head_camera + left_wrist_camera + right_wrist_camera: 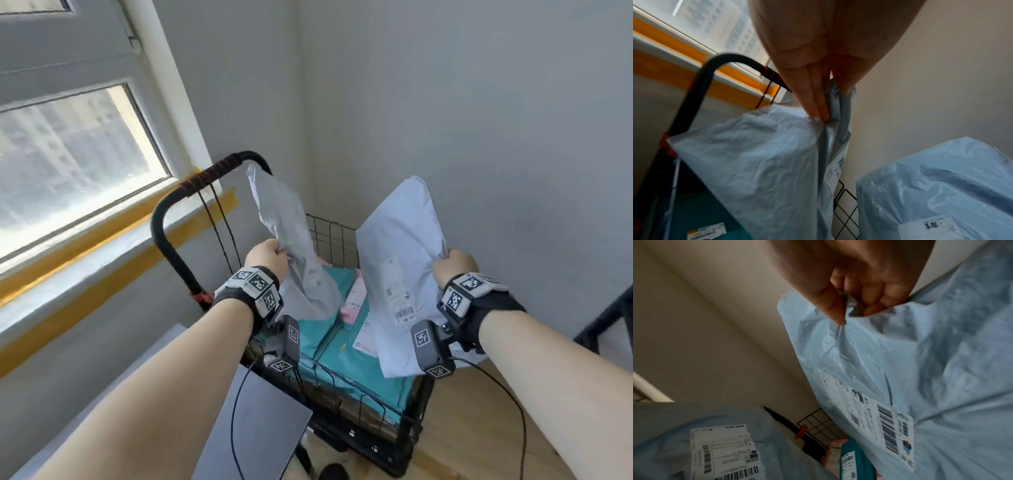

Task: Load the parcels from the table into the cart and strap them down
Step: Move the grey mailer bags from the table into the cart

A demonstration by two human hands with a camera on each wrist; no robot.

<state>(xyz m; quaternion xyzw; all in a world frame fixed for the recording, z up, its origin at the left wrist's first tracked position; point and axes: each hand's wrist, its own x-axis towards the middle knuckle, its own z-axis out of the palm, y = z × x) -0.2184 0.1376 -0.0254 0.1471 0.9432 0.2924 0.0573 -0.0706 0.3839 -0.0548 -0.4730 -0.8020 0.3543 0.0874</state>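
Parcels: two pale grey-blue poly mailers held up over the cart (342,240), one per hand. Cart = black wire basket w/ black loop handle (164,219), cord wound round the handle top, standing in a room corner by a window (68,161) w/ orange tape along the sill.

Right parcel (400,260): bigger, long axis roughly upright, leaning a bit away from the person, lower end hanging at the basket's near rim. Left parcel (291,240): narrower, crumpled, long axis tilted, top toward the handle, bottom dipping over the load.

In the basket already: teal mailers (342,359) w/ white labels, a pink parcel (356,298) wedged between them. Grey desk (260,421) corner just left of the cart.

Right hand (454,265) grips the right parcel's edge, fingers curled; right wrist view shows thumb and fingertips bunching the plastic (838,308). Left hand (267,258) pinches the left parcel's edge; left wrist view shows straight fingers (818,104) pressed vs. thumb w/ film folded between.

Head view only: whole cart, load, both parcels' lean. Right wrist view only: barcode label (875,418) on the right parcel, print too small to read. Left wrist view: label on the right parcel w/ Chinese characters, upside down; not legible enough to transcribe.
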